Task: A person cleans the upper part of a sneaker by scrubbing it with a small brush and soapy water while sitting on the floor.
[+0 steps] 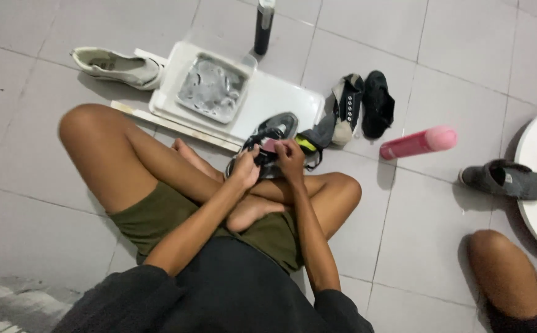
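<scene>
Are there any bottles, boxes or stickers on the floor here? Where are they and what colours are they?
Pink bottle: lying on its side on the tiles, right of the shoes; a long cylinder.
Dark bottle: standing upright behind the white tray; tall, black, pale cap.
Clear tub: on the tray, squarish, holding grey soapy water.
Small label: pale patch inside the grey shoe at right.
No boxes, signs or screens.

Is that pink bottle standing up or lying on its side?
On its side. The pink bottle lies lengthwise on the tiled floor, right of the black shoes.
</scene>
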